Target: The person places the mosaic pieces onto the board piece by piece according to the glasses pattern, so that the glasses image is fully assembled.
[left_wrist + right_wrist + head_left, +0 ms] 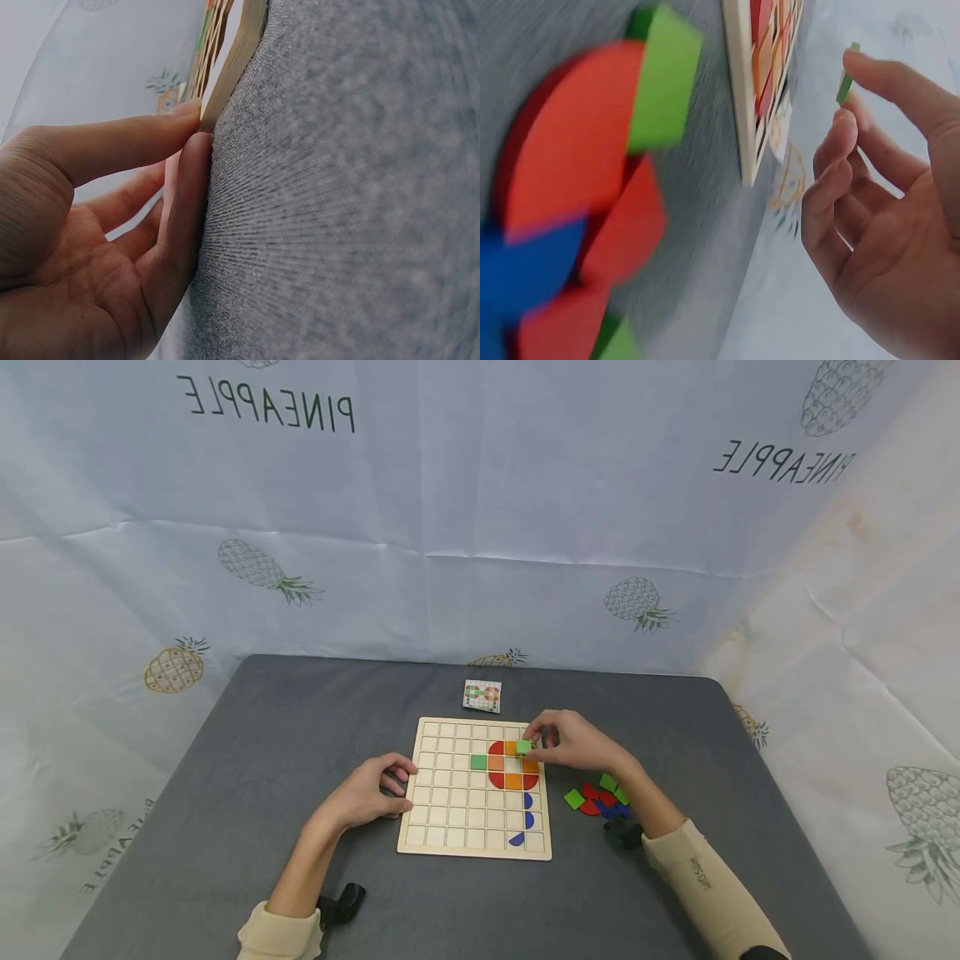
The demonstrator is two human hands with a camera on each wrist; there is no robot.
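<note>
A pale wooden grid board point(438, 817) lies on the dark grey table. My left hand point(372, 789) rests at its left edge; the thumb and a finger touch the rim, fairly straight, as the left wrist view shows. Above the board's upper right part, my right hand point(573, 740) pinches a green square tile point(847, 73) between thumb and fingertip, off the surface. Beneath are red quarter-round pieces point(497, 781) and orange pieces point(513, 782) in a ring, with a green square point(478, 762) at its left. Blue half-round pieces point(529, 819) lie lower right on the grid.
Loose red pieces point(590, 807), green tiles point(574, 799) and blue pieces point(617, 811) are heaped right of the board, beside the right forearm. A small pattern card point(482, 695) lies behind the board. A pineapple-print cloth point(450, 485) hangs beyond the table.
</note>
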